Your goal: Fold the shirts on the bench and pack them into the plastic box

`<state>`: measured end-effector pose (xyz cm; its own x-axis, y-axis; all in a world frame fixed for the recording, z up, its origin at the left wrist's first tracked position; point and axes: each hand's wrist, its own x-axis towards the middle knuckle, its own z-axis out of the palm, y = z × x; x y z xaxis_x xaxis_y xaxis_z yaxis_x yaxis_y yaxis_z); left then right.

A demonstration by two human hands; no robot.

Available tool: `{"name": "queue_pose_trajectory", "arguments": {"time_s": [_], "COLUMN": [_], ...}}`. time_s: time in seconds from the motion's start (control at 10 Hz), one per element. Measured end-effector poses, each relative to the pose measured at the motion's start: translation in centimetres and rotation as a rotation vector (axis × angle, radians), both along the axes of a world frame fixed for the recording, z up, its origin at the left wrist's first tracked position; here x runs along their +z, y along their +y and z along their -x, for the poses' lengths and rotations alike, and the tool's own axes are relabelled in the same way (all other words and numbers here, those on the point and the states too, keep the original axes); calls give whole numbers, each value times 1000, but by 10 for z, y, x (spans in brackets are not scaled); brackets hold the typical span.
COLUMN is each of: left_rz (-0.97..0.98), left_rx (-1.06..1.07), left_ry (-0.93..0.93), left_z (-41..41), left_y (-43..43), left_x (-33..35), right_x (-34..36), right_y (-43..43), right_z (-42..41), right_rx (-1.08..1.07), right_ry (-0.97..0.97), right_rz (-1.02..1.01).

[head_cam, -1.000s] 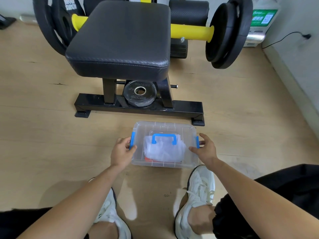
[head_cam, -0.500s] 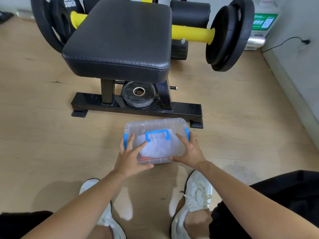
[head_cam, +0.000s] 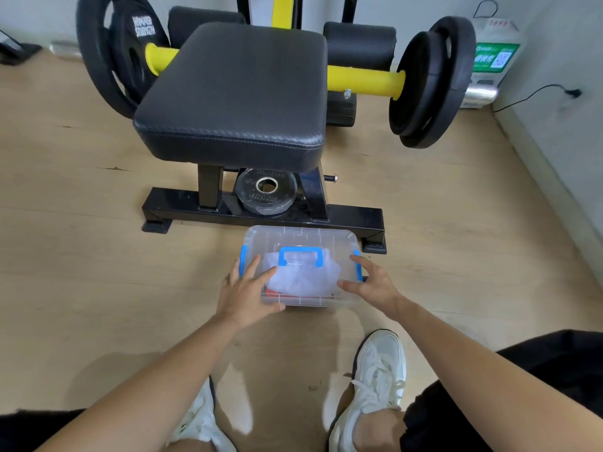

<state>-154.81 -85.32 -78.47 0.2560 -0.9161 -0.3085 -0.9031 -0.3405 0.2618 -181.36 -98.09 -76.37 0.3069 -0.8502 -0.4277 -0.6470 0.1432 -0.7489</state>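
Head view: box (head_cam: 306, 301) on the floor by the bench (head_cam: 235, 93), shirts (head_cam: 303, 282) packed inside. Left hand (head_cam: 248, 293) and right hand (head_cam: 370, 283) spread flat on the lid (head_cam: 293, 238). Uneven pressure could leave a latch (head_cam: 358, 267) unclipped, or skid the box.

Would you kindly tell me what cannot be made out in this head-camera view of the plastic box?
All in the head view:
- How many shirts are in the plastic box: the white shirt on top and the cloudy lid hide all but a red edge.
- Whether the blue latches are clipped: the left hand and right hand partly cover them.
- The print on the green label: too small.
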Motion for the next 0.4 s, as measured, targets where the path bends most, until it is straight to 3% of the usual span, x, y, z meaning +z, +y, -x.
{"name": "queue_pose_trajectory", "arguments": {"time_s": [0.1, 0.3, 0.4], "left_rz": [-76, -80, -36], "left_rx": [-6, -83, -136], "left_ry": [-3, 29, 4], "left_z": [0, -18, -25], "left_y": [-7, -16, -22], "left_x": [11, 48, 76], "right_x": [8, 35, 62], "right_y": [-6, -3, -6], "right_z": [-4, -6, -15], "right_rx": [43, 234, 291], "right_ry": [53, 320, 248], "right_rz": [-32, 150, 139]}}
